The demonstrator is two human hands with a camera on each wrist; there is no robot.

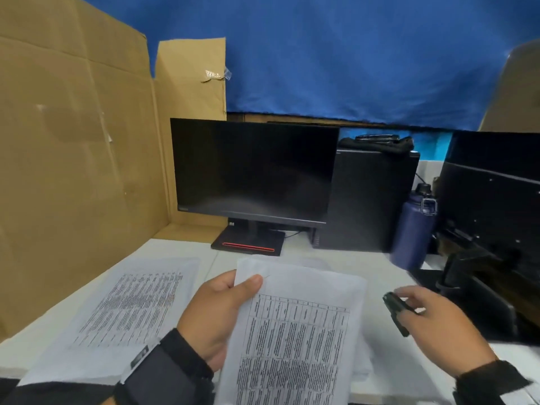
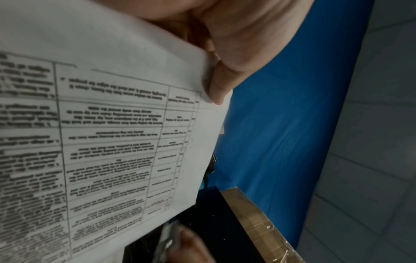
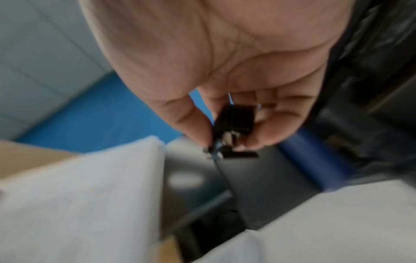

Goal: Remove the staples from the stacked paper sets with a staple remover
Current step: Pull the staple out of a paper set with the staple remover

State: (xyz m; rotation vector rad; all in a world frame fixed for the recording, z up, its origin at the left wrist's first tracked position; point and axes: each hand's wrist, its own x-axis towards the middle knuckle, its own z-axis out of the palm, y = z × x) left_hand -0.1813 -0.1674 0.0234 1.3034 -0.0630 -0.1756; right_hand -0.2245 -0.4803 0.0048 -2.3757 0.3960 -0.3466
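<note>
Head view: left hand (image 1: 216, 314) pinches flat printed paper set (image 1: 295, 331); right hand (image 1: 432, 320) has its grip round blocky black staple remover (image 1: 395, 309)

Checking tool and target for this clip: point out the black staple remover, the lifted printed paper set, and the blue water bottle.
black staple remover (image 1: 395, 311): head view, its body by the right hand's fingers.
lifted printed paper set (image 1: 295, 331): head view, printed table.
blue water bottle (image 1: 413, 229): head view, its side.

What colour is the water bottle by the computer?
Dark blue bottle with a black lid, seen best in the head view.
</note>
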